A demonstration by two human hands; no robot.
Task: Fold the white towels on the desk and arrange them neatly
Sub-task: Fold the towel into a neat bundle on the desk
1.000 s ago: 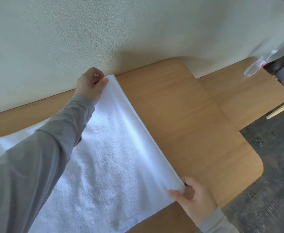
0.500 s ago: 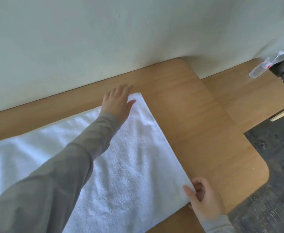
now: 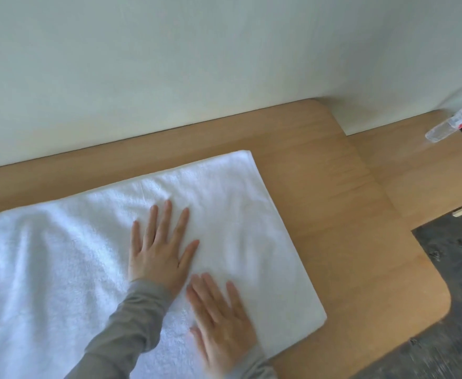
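A white terry towel lies spread flat across the wooden desk, running from the left edge of view to a straight right edge. My left hand lies flat on its middle, fingers straight and spread. Just below and to the right, my right hand also rests flat on the towel with straight fingers, slightly blurred. Both grey sleeves come in from the bottom. Neither hand holds any cloth.
A pale wall runs right behind the desk. A lower wooden surface joins on the right, with a clear plastic bottle lying at its far end. Dark floor lies beyond the desk's rounded right corner.
Both hands let go of the towel's right edge and corners. The towel now lies flat, and both hands have moved inward and rest flat on it.
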